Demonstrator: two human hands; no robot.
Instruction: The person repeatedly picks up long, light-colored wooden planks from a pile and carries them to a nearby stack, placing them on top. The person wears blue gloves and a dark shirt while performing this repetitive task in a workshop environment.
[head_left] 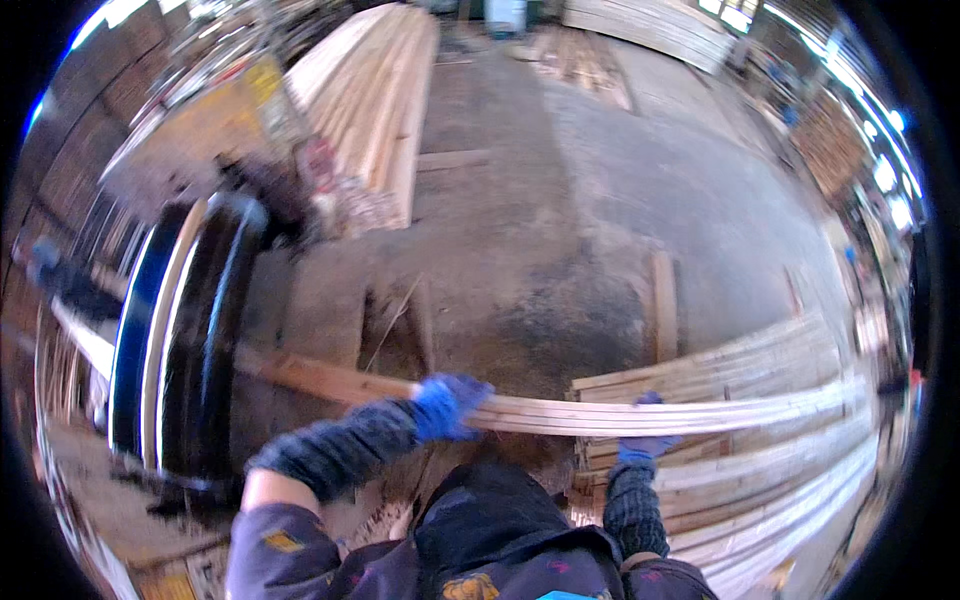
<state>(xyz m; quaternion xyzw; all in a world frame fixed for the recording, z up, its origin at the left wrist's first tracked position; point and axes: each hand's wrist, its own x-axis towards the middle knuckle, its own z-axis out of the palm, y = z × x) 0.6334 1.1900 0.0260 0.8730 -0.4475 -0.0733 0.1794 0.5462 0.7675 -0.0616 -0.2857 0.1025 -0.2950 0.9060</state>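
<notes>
A few long, pale wooden boards (560, 415) lie flat together and run from the middle of the view to the far right. My left hand (448, 407), in a blue glove, closes round their left end. Farther along, my right hand (648, 440), also blue-gloved, grips the boards from below, with fingertips showing over the far edge. Beneath and beside them on the right is a layered stack of similar boards (760, 480). A browner plank (325, 380) stretches from the machine toward my left hand; whether it touches the hand I cannot tell.
At left stands a machine with dark, shiny curved bands (200, 350) and a worn yellow housing (215, 130). A big lumber pile (370, 100) lies beyond it. Wooden supports (664, 305) stand on the concrete floor (500, 170). More planks (650, 30) are stacked at the back.
</notes>
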